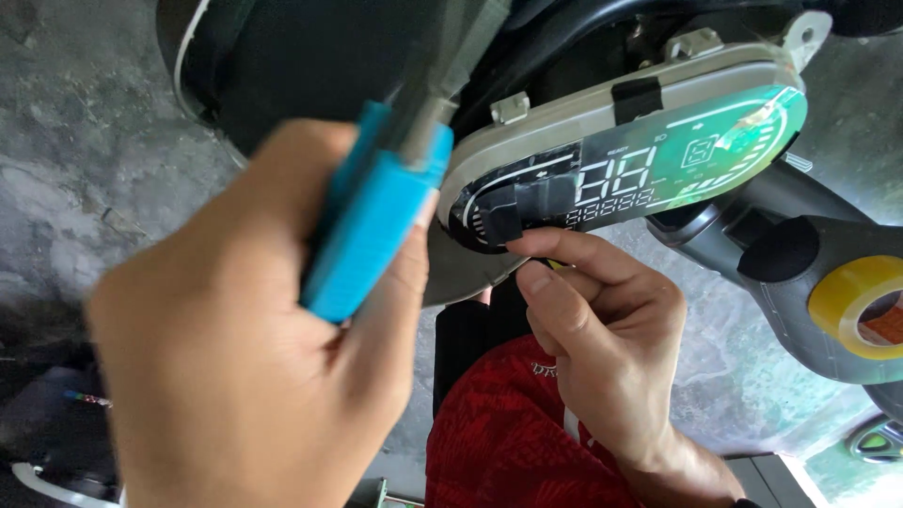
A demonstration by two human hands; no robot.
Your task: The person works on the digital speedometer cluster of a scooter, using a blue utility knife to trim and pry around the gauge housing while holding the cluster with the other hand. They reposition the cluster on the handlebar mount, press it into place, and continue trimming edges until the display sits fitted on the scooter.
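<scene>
Overhead, the black scooter body (310, 56) fills the upper frame, and from it hangs the long oval grey-rimmed instrument panel with a green-lit digital display (621, 160), its long axis running from lower left up to upper right. Below and to the right sits a dark grey handlebar housing (800, 282) carrying a roll of yellow tape (861, 306). Rough grey concrete floor (75, 160) shows behind everything.

Nearest the camera, the left hand (245, 376) is clenched around the bright blue handles of a plier-like tool (376, 221); the tool's grey metal head points up and to the right, towards the left end of the panel, and is too blurred to show whether it touches anything. The right hand (611, 348) lies just below the panel's lower left end, with thumb and forefinger pinched together at a strip of black tape (513, 212) that wraps that end; what the fingertips hold there is too small to tell. So the panel lies above both hands, with the right hand closer to it. A red patterned garment (499, 433) sits beneath the right wrist
</scene>
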